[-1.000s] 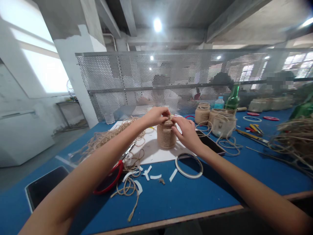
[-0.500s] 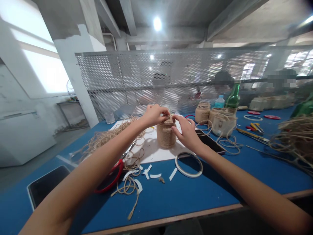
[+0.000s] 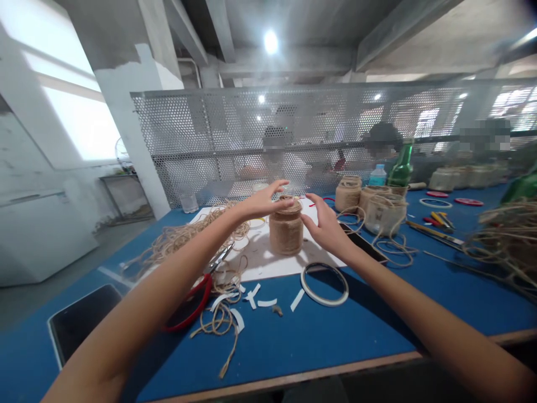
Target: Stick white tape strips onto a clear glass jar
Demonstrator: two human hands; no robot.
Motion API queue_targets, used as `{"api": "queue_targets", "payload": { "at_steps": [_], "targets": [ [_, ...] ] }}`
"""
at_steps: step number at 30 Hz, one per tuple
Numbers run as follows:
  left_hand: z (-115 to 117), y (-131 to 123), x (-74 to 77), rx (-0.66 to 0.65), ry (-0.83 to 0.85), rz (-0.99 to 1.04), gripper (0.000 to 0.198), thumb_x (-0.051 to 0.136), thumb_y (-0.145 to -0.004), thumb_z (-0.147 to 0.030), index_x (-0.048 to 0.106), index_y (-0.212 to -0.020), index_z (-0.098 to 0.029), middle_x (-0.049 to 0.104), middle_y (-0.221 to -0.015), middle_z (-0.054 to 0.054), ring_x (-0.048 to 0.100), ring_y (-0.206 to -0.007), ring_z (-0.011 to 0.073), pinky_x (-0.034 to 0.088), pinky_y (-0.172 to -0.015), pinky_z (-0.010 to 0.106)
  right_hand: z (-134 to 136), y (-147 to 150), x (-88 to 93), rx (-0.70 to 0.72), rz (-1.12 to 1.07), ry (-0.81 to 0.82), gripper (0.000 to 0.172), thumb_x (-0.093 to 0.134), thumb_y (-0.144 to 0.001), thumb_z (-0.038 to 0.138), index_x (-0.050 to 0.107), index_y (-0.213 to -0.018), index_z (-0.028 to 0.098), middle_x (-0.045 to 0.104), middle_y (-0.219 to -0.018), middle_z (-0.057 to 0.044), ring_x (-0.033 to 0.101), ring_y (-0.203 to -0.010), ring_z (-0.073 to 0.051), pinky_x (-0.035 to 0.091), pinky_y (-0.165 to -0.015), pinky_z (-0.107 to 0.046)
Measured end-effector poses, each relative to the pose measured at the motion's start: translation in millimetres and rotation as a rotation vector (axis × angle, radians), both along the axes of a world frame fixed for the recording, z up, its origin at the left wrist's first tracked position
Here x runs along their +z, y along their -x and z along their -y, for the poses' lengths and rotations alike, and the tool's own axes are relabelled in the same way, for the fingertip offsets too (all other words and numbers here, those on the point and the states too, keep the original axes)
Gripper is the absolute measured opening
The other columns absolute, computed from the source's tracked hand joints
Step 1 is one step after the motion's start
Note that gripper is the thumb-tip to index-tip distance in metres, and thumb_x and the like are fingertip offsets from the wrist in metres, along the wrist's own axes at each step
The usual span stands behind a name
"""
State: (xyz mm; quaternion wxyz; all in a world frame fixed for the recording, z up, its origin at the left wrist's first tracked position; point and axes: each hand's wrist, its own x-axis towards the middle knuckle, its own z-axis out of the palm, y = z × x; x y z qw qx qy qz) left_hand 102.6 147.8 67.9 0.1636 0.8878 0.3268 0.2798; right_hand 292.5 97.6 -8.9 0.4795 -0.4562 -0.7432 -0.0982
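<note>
A glass jar wrapped in jute twine [image 3: 286,230] stands upright on a white sheet of board [image 3: 268,263]. My left hand [image 3: 265,202] is open at the jar's upper left, its fingertips reaching over the top rim and holding nothing. My right hand [image 3: 326,228] is open too, with its fingers spread just right of the jar and apart from it. Loose jute twine [image 3: 184,238] lies in a tangle left of the board. Scissors with red handles [image 3: 193,299] rest below my left forearm.
A white tape ring [image 3: 324,284] and cut white strips [image 3: 251,296] lie on the blue table [image 3: 293,341]. A phone [image 3: 364,247] lies beyond my right hand. Twine-wrapped jars [image 3: 385,215] and a green bottle [image 3: 401,168] stand farther right. Co-workers sit behind a perforated metal screen [image 3: 210,145].
Both hands have let go of the jar's top and opened. My left hand has moved up and left, and my right hand has drawn away to the right. The jar stays in place.
</note>
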Motion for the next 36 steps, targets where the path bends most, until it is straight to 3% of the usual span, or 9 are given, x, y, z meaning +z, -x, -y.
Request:
{"api": "queue_targets", "payload": {
  "at_steps": [2, 5, 13, 20, 28, 36],
  "targets": [
    [1.7, 3.9, -5.2, -0.031, 0.028, -0.092, 0.086, 0.060, -0.067, -0.048, 0.020, -0.138, -0.023, 0.044, -0.131, 0.015, 0.045, -0.116, 0.0297, 0.033, -0.096, 0.041, -1.6, -0.2, -1.1, 0.016, -0.012, 0.030, 0.047, 0.044, -0.080, 0.027, 0.032, -0.126, 0.020, 0.045, -0.127, -0.013, 0.040, -0.118, -0.026, 0.032, -0.095, -0.048],
    [4.4, 6.5, -11.1, -0.022, 0.029, -0.101, 0.091, 0.061, -0.065, -0.049, 0.015, -0.139, -0.021, 0.047, -0.128, 0.016, 0.045, -0.116, 0.0315, 0.033, -0.096, 0.043, -2.4, -0.2, -1.6, 0.010, -0.017, 0.037, 0.047, 0.044, -0.079, 0.027, 0.033, -0.125, 0.019, 0.045, -0.127, -0.014, 0.040, -0.118, -0.027, 0.032, -0.095, -0.048],
    [1.9, 6.9, -20.3, -0.033, 0.079, 0.020, 0.081, 0.061, -0.066, -0.046, 0.026, -0.134, -0.018, 0.041, -0.132, 0.014, 0.043, -0.118, 0.0287, 0.033, -0.098, 0.040, -3.9, 0.3, -3.3, 0.013, -0.009, 0.029, 0.047, 0.045, -0.078, 0.026, 0.035, -0.123, 0.020, 0.047, -0.124, -0.013, 0.042, -0.116, -0.027, 0.033, -0.094, -0.048],
    [3.1, 4.7, -23.2, -0.142, 0.094, 0.021, 0.061, 0.057, -0.071, -0.046, 0.040, -0.122, -0.019, 0.052, -0.120, 0.011, 0.049, -0.110, 0.0250, 0.039, -0.092, 0.036, -1.2, 1.2, -2.2, -0.004, -0.002, 0.031, 0.046, 0.047, -0.077, 0.024, 0.036, -0.121, 0.019, 0.049, -0.122, -0.013, 0.043, -0.114, -0.026, 0.034, -0.094, -0.047],
    [1.6, -2.5, -19.0, -0.108, 0.037, 0.039, 0.055, 0.057, -0.070, -0.049, 0.046, -0.115, -0.019, 0.055, -0.114, 0.010, 0.052, -0.103, 0.0245, 0.041, -0.088, 0.035, 0.7, -0.1, -1.9, 0.000, 0.006, 0.032, 0.045, 0.047, -0.077, 0.024, 0.038, -0.120, 0.019, 0.049, -0.121, -0.012, 0.043, -0.114, -0.026, 0.034, -0.093, -0.046],
    [-0.1, -5.7, -24.5, -0.116, 0.049, 0.043, 0.056, 0.057, -0.070, -0.047, 0.046, -0.117, -0.019, 0.054, -0.116, 0.011, 0.052, -0.105, 0.0240, 0.041, -0.090, 0.035, 0.0, -1.8, -3.1, 0.005, 0.011, 0.025, 0.045, 0.047, -0.077, 0.023, 0.038, -0.121, 0.018, 0.049, -0.121, -0.013, 0.043, -0.113, -0.026, 0.034, -0.094, -0.045]
  ]
}}
